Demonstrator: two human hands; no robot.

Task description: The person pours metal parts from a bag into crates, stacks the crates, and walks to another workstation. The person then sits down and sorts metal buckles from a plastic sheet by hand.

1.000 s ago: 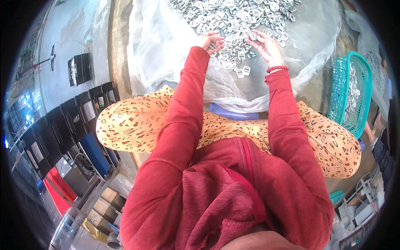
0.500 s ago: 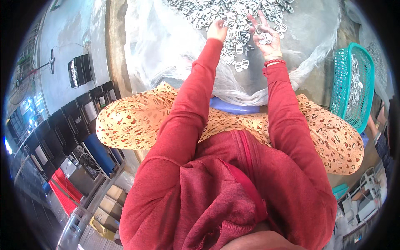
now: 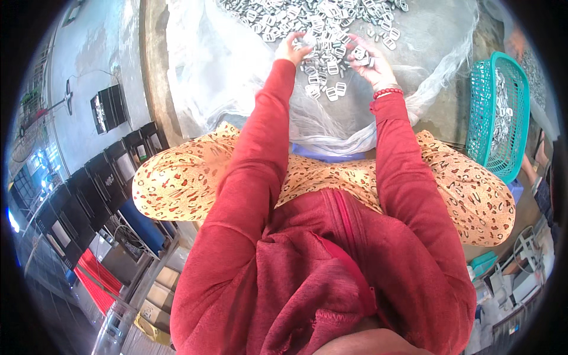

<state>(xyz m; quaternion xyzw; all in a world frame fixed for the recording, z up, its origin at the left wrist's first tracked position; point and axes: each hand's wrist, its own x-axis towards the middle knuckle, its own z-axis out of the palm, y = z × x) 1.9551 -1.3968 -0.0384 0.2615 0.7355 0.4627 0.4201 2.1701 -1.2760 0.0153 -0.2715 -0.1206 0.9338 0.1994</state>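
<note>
A pile of small grey-white slide buckles [image 3: 322,26] spreads over clear plastic sheeting [image 3: 204,74] on the floor in front of me. My left hand [image 3: 292,49] is at the pile's near left edge, its thumb and fingers curved apart with nothing visible between them. To the right of the pile, my right hand [image 3: 375,70] is turned palm up and holds several buckles [image 3: 360,55] in its curled fingers. A few loose buckles [image 3: 336,90] lie on the sheeting between and below the hands.
A teal plastic basket [image 3: 478,121] with more buckles inside stands to my right, near another person's arm [image 3: 528,168]. Black panels [image 3: 106,171] line the left side, with cardboard boxes [image 3: 160,294] behind. Part of a blue object [image 3: 322,155] shows before my lap.
My left hand has shifted left and its fingers have parted. The right hand has moved slightly left and nearer, its raised fingers now curled around the buckles. The whole view has shifted slightly.
</note>
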